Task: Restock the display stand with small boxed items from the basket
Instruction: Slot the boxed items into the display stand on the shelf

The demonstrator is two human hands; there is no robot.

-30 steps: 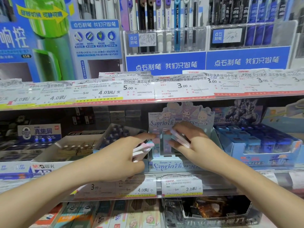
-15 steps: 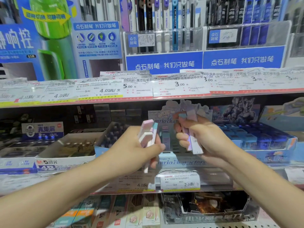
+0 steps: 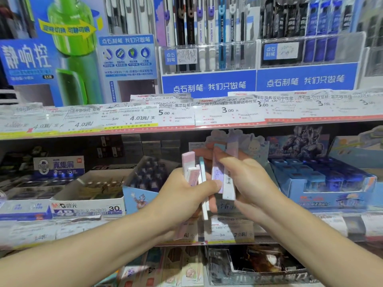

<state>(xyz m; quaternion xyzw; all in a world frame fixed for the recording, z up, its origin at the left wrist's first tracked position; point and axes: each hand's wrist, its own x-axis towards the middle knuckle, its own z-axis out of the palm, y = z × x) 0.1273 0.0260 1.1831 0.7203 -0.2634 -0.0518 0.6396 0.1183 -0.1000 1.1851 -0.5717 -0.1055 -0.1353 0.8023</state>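
Note:
My left hand (image 3: 182,195) grips a few slim pastel boxes (image 3: 191,168), pink and pale blue, held upright. Close beside it, my right hand (image 3: 248,183) holds two or three more slim boxes (image 3: 227,183), lilac and white, also upright. Both hands hover at mid shelf height, in front of the pastel cartoon display stand (image 3: 252,146), which they mostly hide; only its printed header card and a strip of its base show. The basket is not in view.
Left of the stand sit a tilted blue box of dark items (image 3: 149,177) and a white eraser carton (image 3: 89,195). A blue carton of small blue boxes (image 3: 323,181) stands to the right. Price-label rails (image 3: 186,119) run along the shelf edges; pens hang above.
Both hands have pulled back from the display stand and lifted, turning their boxes from flat to upright. The hands have come closer together.

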